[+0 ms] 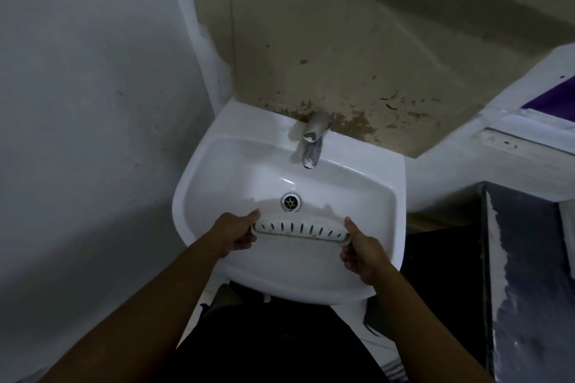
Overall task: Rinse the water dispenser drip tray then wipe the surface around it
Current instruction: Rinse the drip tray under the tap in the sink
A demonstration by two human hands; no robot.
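A white slotted drip tray [300, 229] is held level over the front half of a white wash basin [217, 165], just in front of the drain [291, 201]. My left hand [236, 232] grips the tray's left end, thumb on top. At the tray's right end my right hand [361, 247] grips it the same way. The chrome tap [312, 141] stands at the basin's back rim, and no water runs from it.
A grey wall runs along the left. Behind the basin is a stained beige wall panel. To the right there is a white ledge [497, 134] and a dark cabinet or door [529, 274] with peeling paint. My dark clothing fills the bottom of the view.
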